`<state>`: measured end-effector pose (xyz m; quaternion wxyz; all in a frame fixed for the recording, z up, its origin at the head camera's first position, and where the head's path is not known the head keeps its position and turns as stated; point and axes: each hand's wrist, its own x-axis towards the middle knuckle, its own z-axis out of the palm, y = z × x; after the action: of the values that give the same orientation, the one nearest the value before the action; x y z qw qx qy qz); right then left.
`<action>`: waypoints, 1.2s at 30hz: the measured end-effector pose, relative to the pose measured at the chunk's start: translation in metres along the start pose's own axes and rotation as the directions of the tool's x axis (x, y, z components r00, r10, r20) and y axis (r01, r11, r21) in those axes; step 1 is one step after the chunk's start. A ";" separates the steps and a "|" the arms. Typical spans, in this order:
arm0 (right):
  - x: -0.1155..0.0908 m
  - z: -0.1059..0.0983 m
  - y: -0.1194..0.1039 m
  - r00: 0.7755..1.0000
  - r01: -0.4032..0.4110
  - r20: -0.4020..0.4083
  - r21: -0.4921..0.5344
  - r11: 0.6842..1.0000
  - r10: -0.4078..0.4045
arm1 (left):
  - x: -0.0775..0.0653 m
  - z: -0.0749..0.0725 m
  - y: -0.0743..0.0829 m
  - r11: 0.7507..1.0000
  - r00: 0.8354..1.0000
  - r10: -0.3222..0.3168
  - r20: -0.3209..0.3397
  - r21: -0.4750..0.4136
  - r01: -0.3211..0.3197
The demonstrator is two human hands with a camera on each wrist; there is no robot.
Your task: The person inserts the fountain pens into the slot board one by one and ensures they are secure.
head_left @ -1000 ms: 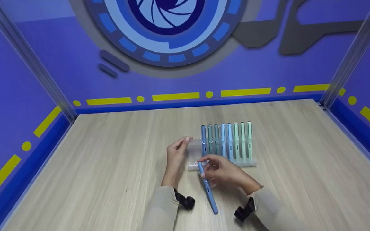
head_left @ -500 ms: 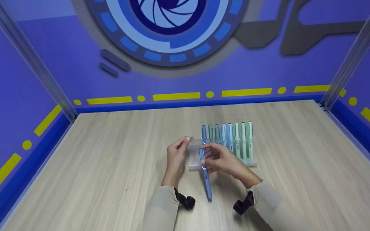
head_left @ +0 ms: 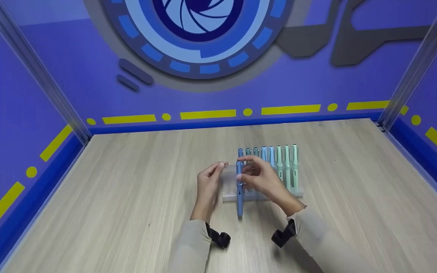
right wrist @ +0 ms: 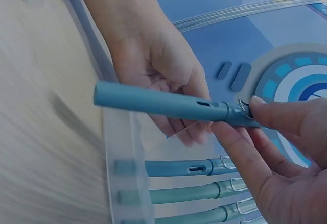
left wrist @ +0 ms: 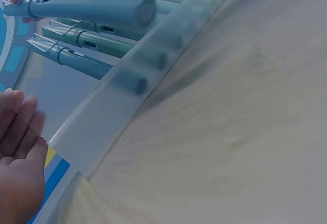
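Note:
A clear pen stand (head_left: 229, 184) holds a row of upright pens in blue, dark green, light blue and pale green. At the stand's left edge, my left hand (head_left: 207, 186) pinches the panel between thumb and fingers. My right hand (head_left: 266, 181) pinches a blue fountain pen (head_left: 240, 203) near its clip, cap end up, in front of the stand's left part. In the right wrist view this pen (right wrist: 158, 101) is apart from the racked blue pen (right wrist: 179, 167). Its lower end hangs free of the stand's base (left wrist: 84, 147) in the left wrist view. My right hand hides part of the row.
The stand rests on a wood-grain table (head_left: 139, 182). A blue panel wall (head_left: 211, 96) with yellow marks rises behind, with further walls left and right. Black wrist cameras (head_left: 220, 238) sit on both cuffs.
My right hand has carried the blue fountain pen up and away from me toward the stand, and the pen has turned from slanted to nearly straight. My left hand stays in place.

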<state>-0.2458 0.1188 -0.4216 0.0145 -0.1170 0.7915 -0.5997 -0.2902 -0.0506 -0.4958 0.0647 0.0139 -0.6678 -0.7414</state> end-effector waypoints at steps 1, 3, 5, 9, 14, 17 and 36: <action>0.001 0.000 -0.001 1.000 0.009 -0.015 -0.004 1.000 -0.009 | 0.000 0.000 0.000 1.000 1.000 0.000 0.000 0.001 0.000; 0.002 0.001 -0.003 0.999 0.022 -0.046 -0.006 1.000 -0.022 | 0.000 0.000 0.000 1.000 1.000 0.001 0.001 0.004 -0.001; 0.004 0.002 -0.003 0.996 0.033 -0.080 -0.009 0.999 -0.034 | 0.001 0.000 0.000 1.000 1.000 -0.001 0.004 0.005 0.001; 0.006 0.005 -0.004 0.989 0.048 -0.142 -0.003 0.999 -0.048 | 0.001 -0.001 -0.001 1.000 1.000 0.004 0.015 -0.007 -0.004; 0.008 0.009 -0.002 0.977 0.086 -0.197 0.005 0.996 -0.084 | 0.001 -0.002 -0.001 1.000 1.000 0.008 0.028 -0.028 -0.007; 0.007 0.010 -0.003 0.969 0.109 -0.223 0.007 0.994 -0.105 | 0.001 -0.002 0.001 1.000 1.000 -0.001 0.029 -0.028 0.002; 0.013 0.014 0.009 0.953 0.152 -0.255 -0.065 0.986 -0.164 | 0.001 0.001 0.000 0.999 1.000 0.018 0.002 -0.037 -0.018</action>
<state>-0.2573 0.1050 -0.4322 -0.1397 -0.1006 0.7880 -0.5910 -0.2917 -0.0496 -0.4960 0.0711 0.0058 -0.6540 -0.7531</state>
